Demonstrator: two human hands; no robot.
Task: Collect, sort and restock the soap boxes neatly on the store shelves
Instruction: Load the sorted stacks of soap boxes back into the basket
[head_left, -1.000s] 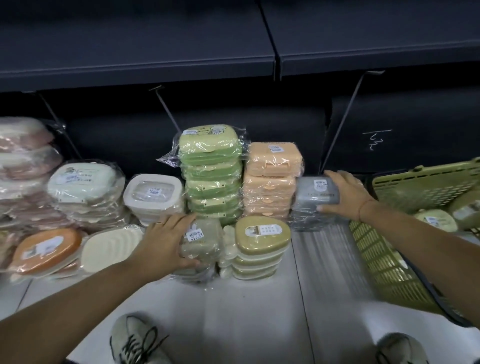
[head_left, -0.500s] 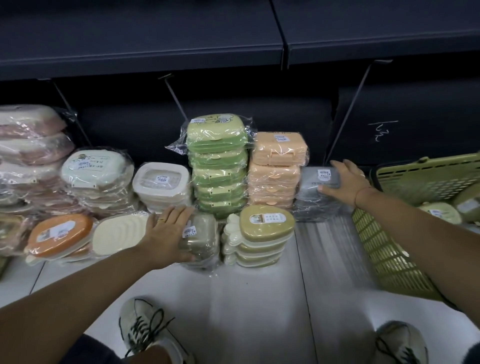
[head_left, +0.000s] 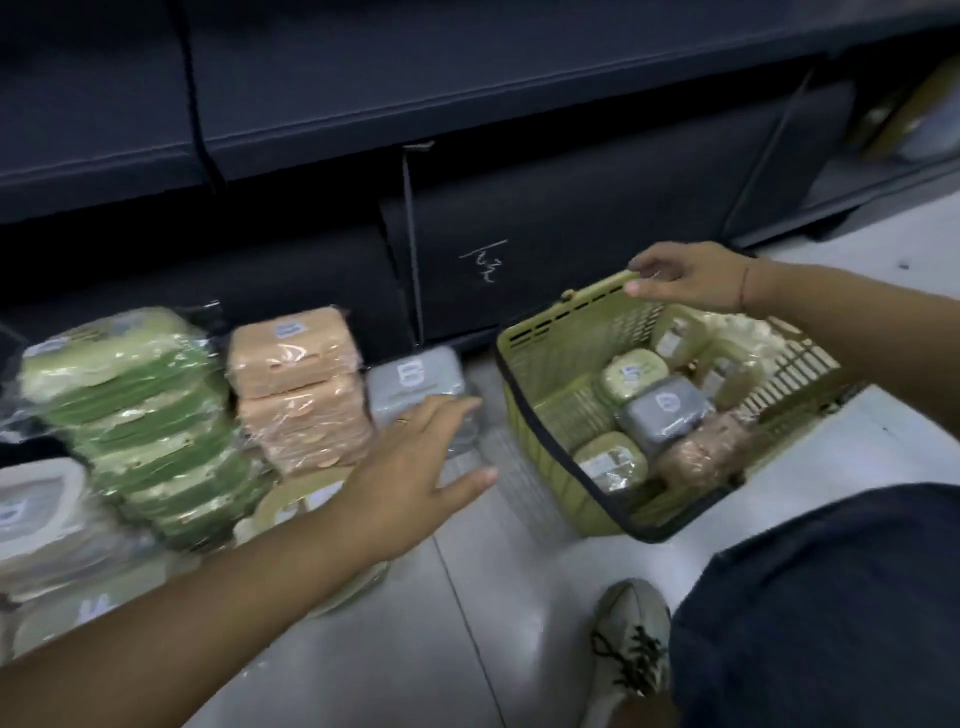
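Wrapped soap boxes stand in stacks on the floor: a green stack (head_left: 135, 410), a peach stack (head_left: 298, 384) and a low grey stack (head_left: 415, 379). My left hand (head_left: 415, 467) hovers open, fingers spread, just in front of the grey stack, holding nothing. My right hand (head_left: 685, 278) is over the far rim of the green basket (head_left: 550, 364), fingers loosely bent at the rim and empty. Inside the basket lie several more boxes, among them a grey one (head_left: 662, 413), olive ones (head_left: 631, 374) and a brownish one (head_left: 701, 452).
Dark shelving (head_left: 467, 130) runs along the back, its lowest panel right behind the stacks. White and cream boxes (head_left: 36, 514) sit at the far left. My knee (head_left: 831, 597) and shoe (head_left: 631, 654) are at the lower right on the pale tiled floor.
The view swung right. My right hand left the grey box on its stack and moved to the basket rim. My left hand came off the front boxes and moved right toward the grey stack.
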